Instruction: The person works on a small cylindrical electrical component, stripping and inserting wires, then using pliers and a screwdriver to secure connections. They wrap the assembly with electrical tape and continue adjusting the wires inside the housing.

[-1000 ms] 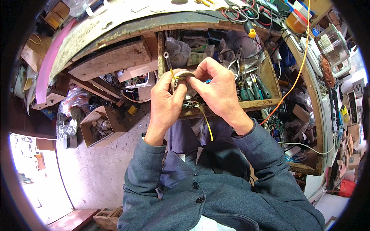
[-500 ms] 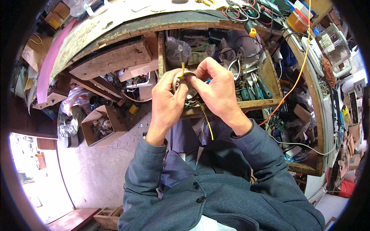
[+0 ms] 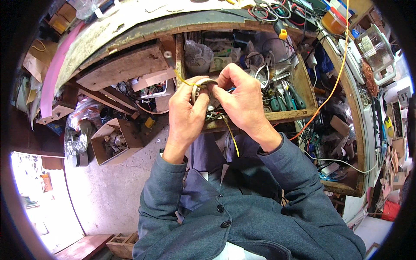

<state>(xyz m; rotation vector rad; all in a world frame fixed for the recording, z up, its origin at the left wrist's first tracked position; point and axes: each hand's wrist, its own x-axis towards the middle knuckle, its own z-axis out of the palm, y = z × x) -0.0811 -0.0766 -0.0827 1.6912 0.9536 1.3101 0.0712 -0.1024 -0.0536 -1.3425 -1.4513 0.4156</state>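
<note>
My left hand (image 3: pixel 187 113) is closed round a small round off-white part (image 3: pixel 194 94) with a curved rim and small holes, its thumb pressed against the near side. My right hand (image 3: pixel 242 102) has thumb and forefinger pinched together at the part's right edge; what lies between those fingertips is hidden. A yellow wire (image 3: pixel 183 80) runs from the part to the upper left, ending near a small pale round tip (image 3: pixel 167 55). Another yellow wire (image 3: pixel 233 138) hangs below, between my wrists. Several thin wires show under the part, partly covered by my hands.
Behind my hands an open wooden drawer (image 3: pixel 284 116) holds green-handled tools (image 3: pixel 298 98), cables and plastic bags. A worn workbench (image 3: pixel 130 26) curves across the back. On the floor at left stands a cardboard box (image 3: pixel 117 143). An orange cable (image 3: pixel 333 93) hangs at right.
The upper yellow wire, upright above the part before, now leans to the left with its pale tip. Both hands keep nearly the same place and grip.
</note>
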